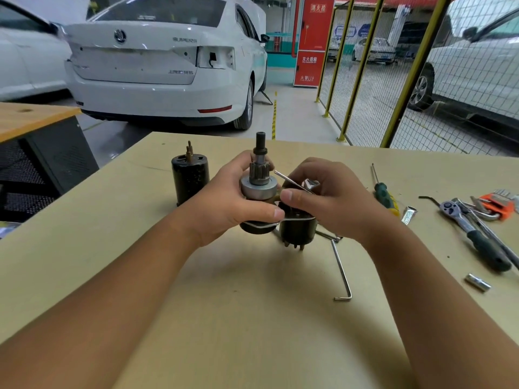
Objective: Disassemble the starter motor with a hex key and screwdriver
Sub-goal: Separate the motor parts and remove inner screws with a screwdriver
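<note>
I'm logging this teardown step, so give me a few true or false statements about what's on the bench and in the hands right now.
1. The left hand grips the geared shaft assembly. True.
2. The right hand holds the green screwdriver. False: the screwdriver lies on the table; the hand pinches a thin metal rod.
3. A black cylindrical housing stands upright left of the hands. True.
4. The ratchet wrench lies left of the hands. False: it lies to the right.
5. A loose hex key lies on the table. True.
</note>
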The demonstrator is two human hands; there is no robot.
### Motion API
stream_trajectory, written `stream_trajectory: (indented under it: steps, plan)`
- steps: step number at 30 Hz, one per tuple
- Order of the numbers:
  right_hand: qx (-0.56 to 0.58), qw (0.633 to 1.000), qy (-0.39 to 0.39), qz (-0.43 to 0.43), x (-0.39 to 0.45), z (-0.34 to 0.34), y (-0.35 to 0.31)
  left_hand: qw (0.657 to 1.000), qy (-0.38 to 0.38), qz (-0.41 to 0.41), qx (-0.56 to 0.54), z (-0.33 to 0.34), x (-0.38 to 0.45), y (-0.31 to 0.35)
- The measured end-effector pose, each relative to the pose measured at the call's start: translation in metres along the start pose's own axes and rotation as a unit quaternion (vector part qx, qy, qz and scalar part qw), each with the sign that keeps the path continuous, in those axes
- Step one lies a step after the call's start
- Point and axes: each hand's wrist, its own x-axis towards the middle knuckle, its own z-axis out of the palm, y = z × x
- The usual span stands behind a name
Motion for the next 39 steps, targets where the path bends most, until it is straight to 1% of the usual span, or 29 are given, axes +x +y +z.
stream_trajectory:
  steps: [3,7,11,16,22,26,32,34,36,39]
  plan:
    - [0.012,1.000,0.011,-0.010,-0.001,0.002,-0.003,1.000,-0.006,-0.002,-0.001,-0.002,0.000,0.000]
    - [0.027,0.999,0.036,-0.028,-0.001,-0.001,-0.006,1.000,-0.013,0.017,0.013,0.000,0.001,0.002]
    - [0.037,0.998,0.042,-0.026,-0.001,-0.002,-0.007,0.999,-0.015,0.024,0.021,0.001,0.002,0.001]
    - [0.017,0.998,0.052,-0.026,-0.001,-0.004,-0.007,0.999,-0.018,0.015,0.025,-0.002,0.002,0.001]
    - [0.022,0.998,0.052,-0.039,-0.001,-0.015,-0.008,0.995,-0.050,0.008,0.092,-0.008,-0.001,0.000]
    - [0.028,0.998,0.044,-0.024,-0.003,-0.022,-0.005,0.991,-0.039,0.003,0.128,-0.007,-0.002,0.000]
    - [0.071,0.996,0.054,-0.004,-0.004,-0.026,0.001,0.995,-0.010,0.005,0.099,-0.005,0.002,-0.009]
    - [0.118,0.991,0.066,0.009,-0.005,-0.030,0.001,0.998,-0.009,-0.007,0.066,-0.005,0.002,-0.013]
    - [0.164,0.983,0.083,0.020,-0.005,-0.035,-0.001,0.998,-0.001,-0.022,0.056,-0.005,0.001,-0.016]
    - [0.164,0.982,0.094,0.027,-0.005,-0.038,-0.001,0.998,0.007,-0.034,0.056,-0.006,0.001,-0.018]
